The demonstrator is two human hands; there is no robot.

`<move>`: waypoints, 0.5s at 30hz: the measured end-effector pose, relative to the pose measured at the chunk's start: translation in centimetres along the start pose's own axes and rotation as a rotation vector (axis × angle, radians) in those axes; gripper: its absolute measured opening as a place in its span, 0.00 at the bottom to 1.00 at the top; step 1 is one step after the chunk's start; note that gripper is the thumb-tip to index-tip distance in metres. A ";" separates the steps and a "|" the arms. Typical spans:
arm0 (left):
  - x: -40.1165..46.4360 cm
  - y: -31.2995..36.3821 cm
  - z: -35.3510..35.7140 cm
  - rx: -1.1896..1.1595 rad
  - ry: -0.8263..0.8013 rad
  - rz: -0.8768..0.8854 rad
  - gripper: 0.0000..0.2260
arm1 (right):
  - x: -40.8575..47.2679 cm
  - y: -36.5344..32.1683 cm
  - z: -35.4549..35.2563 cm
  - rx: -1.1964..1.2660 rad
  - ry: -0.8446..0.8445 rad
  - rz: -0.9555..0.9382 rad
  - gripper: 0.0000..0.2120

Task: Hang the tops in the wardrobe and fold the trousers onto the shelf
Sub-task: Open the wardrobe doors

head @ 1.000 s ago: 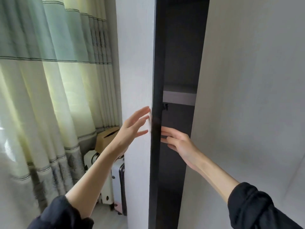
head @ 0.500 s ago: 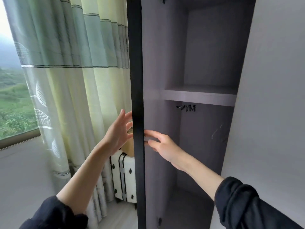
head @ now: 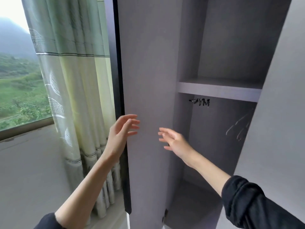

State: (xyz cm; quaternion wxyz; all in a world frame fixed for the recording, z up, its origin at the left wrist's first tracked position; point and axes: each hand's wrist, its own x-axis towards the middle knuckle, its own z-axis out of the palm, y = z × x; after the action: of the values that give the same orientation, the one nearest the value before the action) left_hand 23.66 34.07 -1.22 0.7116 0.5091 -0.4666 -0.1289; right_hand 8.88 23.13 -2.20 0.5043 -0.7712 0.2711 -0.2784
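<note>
Inside, the grey wardrobe (head: 231, 47) – door (head: 148, 63) open – shows one bare shelf (head: 219, 91).

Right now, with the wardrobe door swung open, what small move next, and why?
Probably draw both hands back and turn to fetch a top. The left hand and right hand are open and hold nothing, the door stands wide, and hangers wait under the shelf.

I see the open wardrobe door (head: 148, 80) between the curtain (head: 74, 80) on its left and the shelf (head: 219, 91) on its right, hangers (head: 239, 129) beneath the shelf.
</note>
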 end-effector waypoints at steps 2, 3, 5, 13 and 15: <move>0.1 -0.8 2.5 0.037 -0.065 -0.034 0.07 | -0.2 1.6 -3.0 -0.147 0.084 -0.024 0.15; 0.2 -1.3 3.4 0.058 -0.097 -0.047 0.08 | -0.5 2.2 -4.4 -0.264 0.112 -0.047 0.16; 0.9 -2.9 7.4 0.098 -0.213 -0.076 0.07 | -1.3 4.0 -9.3 -0.499 0.193 -0.075 0.17; 5.6 -7.0 26.6 0.161 -0.578 -0.195 0.17 | -2.2 8.8 -28.2 -1.305 0.599 0.037 0.27; 7.1 -6.8 32.0 0.124 -0.637 -0.239 0.21 | -2.3 10.1 -32.2 -1.369 0.633 0.084 0.31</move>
State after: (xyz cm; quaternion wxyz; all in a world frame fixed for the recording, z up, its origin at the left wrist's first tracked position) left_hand 3.95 7.00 -1.69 0.4779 0.5365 -0.6095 -0.3352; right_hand -16.78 1.07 -1.09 -0.1789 -0.7845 0.5447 -0.2365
